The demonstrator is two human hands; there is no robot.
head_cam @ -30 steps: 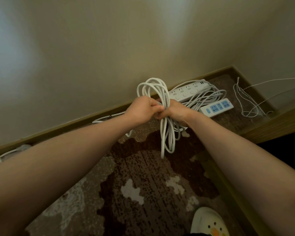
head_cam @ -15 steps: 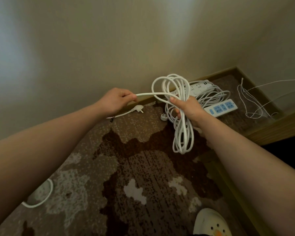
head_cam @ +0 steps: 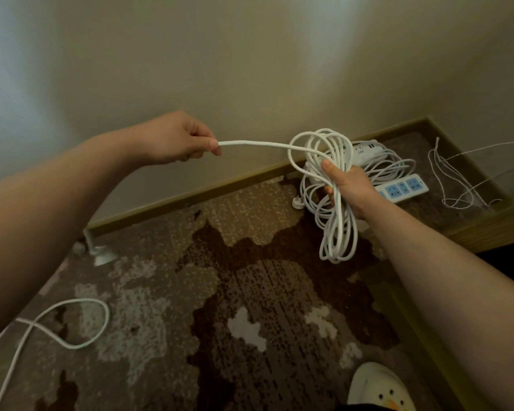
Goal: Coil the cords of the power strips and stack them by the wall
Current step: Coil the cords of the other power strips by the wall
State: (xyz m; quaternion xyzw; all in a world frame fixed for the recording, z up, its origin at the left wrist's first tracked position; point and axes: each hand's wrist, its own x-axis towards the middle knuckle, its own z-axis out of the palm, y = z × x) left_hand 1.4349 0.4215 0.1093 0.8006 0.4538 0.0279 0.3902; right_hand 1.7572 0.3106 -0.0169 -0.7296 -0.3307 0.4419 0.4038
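My right hand (head_cam: 346, 188) grips a bundle of white cord loops (head_cam: 337, 232) at its middle; the loops stick up above the fist and hang down below it. One strand (head_cam: 255, 143) runs left from the bundle to my left hand (head_cam: 178, 140), which pinches it, held out taut. Behind the bundle, by the wall (head_cam: 250, 69), lie two power strips with coiled cords: a white one (head_cam: 368, 148) and one with blue sockets (head_cam: 404, 186). A white plug (head_cam: 298, 202) lies on the carpet near them.
A loose white cord (head_cam: 72, 324) loops across the patterned carpet at the lower left. A small white object (head_cam: 101, 256) sits by the baseboard at left. Thin white wires (head_cam: 457, 179) trail in the right corner beside a wooden ledge (head_cam: 487, 226). My slipper (head_cam: 377, 390) shows at the bottom.
My hands, together on the bundle a second ago, have parted. The left hand has drawn one strand out to the left and higher; the right keeps hold of the loops.
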